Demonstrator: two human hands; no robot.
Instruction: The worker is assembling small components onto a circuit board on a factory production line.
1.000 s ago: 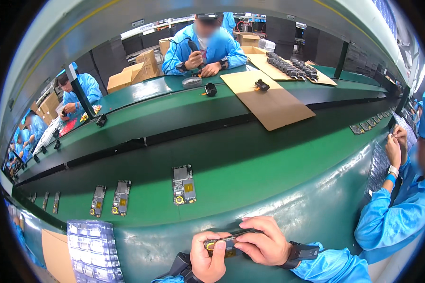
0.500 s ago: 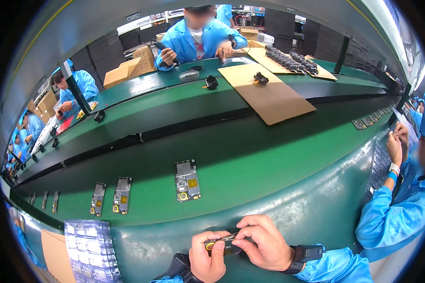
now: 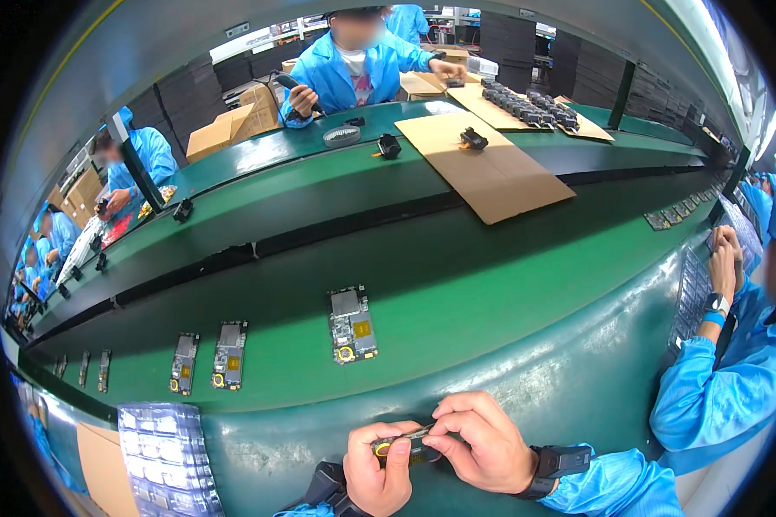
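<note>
Between my two hands, above the near edge of the green bench, is a small circuit board [image 3: 416,451] with a yellow ring at its left end. My left hand [image 3: 378,472] grips that end, thumb on top. The fingers of my right hand [image 3: 483,444] are pinched at its other end; whether they hold a further small part is hidden. Beyond my hands a larger-looking circuit board [image 3: 352,324] with a yellow square and ring lies on the green belt. Two more boards, a circuit board [image 3: 230,355] and a circuit board [image 3: 184,364], lie farther left.
A clear plastic blister tray [image 3: 168,457] stands at my near left, beside cardboard [image 3: 106,461]. A cardboard sheet [image 3: 487,172] bridges the far belt, with a black device [image 3: 472,139] on it. At right a co-worker's arm [image 3: 716,379] reaches over the bench near another tray [image 3: 691,293].
The boards on the belt have shifted slightly right. The co-worker opposite has stretched an arm toward the black devices on the cardboard. My hands hold nearly the same pose.
</note>
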